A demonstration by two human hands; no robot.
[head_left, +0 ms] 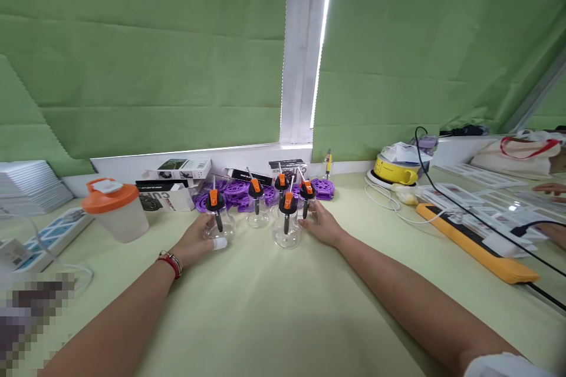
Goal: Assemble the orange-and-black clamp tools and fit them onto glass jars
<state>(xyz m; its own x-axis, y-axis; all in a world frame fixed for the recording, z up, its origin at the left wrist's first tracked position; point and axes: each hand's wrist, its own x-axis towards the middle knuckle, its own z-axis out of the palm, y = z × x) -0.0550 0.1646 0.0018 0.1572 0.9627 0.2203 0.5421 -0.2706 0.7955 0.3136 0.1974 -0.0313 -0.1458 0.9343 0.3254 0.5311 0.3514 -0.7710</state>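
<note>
Several small clear jars with black and orange lids and upright spouts stand in a group on the pale table. My left hand [197,240], with a white wrap on one finger, is curved round the leftmost jar [220,227]. Round the rightmost jar [306,200] my right hand [322,224] is closed, partly behind it. Between them stand a front jar [286,228], a middle-left jar [257,212] and a rear jar [282,182]. Purple plastic parts [236,189] lie behind the jars.
A shaker cup with an orange lid [115,212], opened boxes [170,197] and a blue-white power strip [55,238] are on the left. Rightward are a yellow pot [395,169], an orange power strip [477,244], cables, papers and another person's hand [549,188].
</note>
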